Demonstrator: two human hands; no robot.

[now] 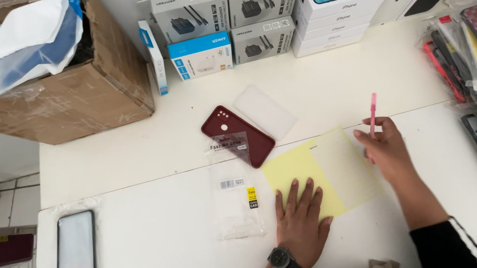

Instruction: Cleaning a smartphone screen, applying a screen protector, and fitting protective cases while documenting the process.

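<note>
A white tabletop (161, 250) carries a cardboard box (70, 89) at its far left corner and stacked boxes (271, 14) along the far edge. Near the front edge, the left hand (302, 224) lies flat, fingers spread, on a yellow sheet (324, 171). The right hand (385, 147) pinches a pink pen (372, 114) upright over the sheet's right side. A dark red phone case (239, 135) lies just beyond, partly inside a clear sleeve (235, 196). Both forearms are cut off by the frame.

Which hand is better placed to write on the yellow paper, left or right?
Probably the right hand: it holds the pink pen at the edge of the yellow paper. The left hand lies flat on the sheet.
</note>
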